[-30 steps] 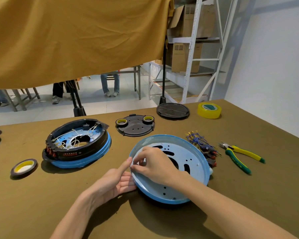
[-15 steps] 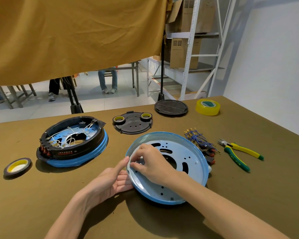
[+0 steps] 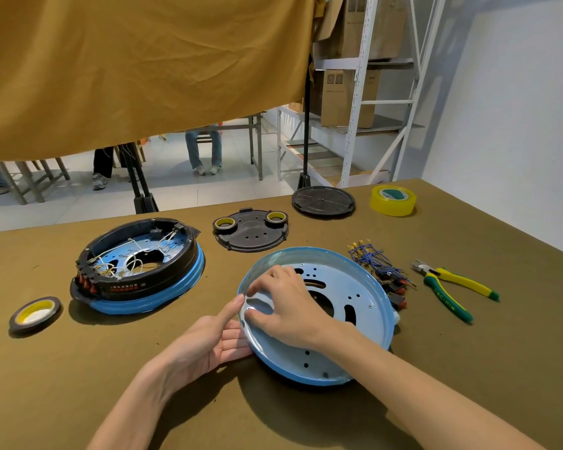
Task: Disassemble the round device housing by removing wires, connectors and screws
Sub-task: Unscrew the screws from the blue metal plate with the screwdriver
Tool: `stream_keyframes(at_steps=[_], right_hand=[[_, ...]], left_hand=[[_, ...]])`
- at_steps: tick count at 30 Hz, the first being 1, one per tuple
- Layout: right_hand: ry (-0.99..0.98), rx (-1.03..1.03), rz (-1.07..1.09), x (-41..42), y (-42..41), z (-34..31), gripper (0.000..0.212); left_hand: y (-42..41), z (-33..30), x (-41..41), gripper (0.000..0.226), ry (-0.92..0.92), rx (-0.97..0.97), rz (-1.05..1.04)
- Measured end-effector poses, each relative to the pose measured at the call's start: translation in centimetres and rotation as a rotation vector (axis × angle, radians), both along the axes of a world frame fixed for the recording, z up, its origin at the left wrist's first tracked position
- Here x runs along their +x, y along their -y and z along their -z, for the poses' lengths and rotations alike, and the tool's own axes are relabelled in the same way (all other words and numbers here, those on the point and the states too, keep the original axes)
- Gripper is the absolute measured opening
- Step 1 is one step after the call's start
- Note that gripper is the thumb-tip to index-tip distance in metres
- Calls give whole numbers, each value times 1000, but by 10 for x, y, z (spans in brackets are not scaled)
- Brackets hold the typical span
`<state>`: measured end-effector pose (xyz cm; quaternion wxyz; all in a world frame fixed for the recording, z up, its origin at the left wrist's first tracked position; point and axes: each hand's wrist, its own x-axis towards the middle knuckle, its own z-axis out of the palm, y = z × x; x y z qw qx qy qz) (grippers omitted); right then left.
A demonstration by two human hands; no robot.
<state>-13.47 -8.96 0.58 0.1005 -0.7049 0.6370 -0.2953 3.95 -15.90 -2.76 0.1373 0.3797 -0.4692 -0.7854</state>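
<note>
Head view: right hand [image 3: 286, 306] has slid further inside the blue pan [image 3: 355, 287] at centre frame on worktop, fingers spread flat, grip apart. Left hand [image 3: 208, 342] still steadies rim, open. Prob. checking for leftover screws.

Head view (wide) faces forward-down, near table [image 3: 78, 368].

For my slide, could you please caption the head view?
Both hands work at the blue housing rim.
</note>
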Motion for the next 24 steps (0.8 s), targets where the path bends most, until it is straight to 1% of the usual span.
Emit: stream_keyframes(at_steps=[2, 5, 9, 12, 14, 17, 18, 21, 24], right_hand=[[-21, 4, 10, 0, 0, -1, 21], [-69, -16, -54, 1, 1, 0, 14], [-34, -30, -1, 2, 0, 1, 23], [-85, -30, -30, 1, 3, 2, 15], [-61, -31, -54, 1, 2, 4, 14], [-4, -12, -3, 0, 1, 4, 24], [-12, -8, 4, 0, 1, 3, 23], [-52, -27, -63, -1, 1, 3, 13], [-4, -28, -45, -1, 0, 5, 21]], left_hand=[[0, -1, 0, 88, 5, 9, -10], [0, -1, 0, 89, 6, 12, -8], [1, 0, 0, 88, 4, -5, 0], [1, 0, -1, 88, 13, -4, 0], [1, 0, -1, 88, 9, -5, 3], [3, 2, 0, 86, -1, -5, 5], [3, 2, 1, 87, 4, -1, 2], [3, 4, 1, 88, 13, 5, -2], [5, 5, 1, 87, 4, 3, 7]])
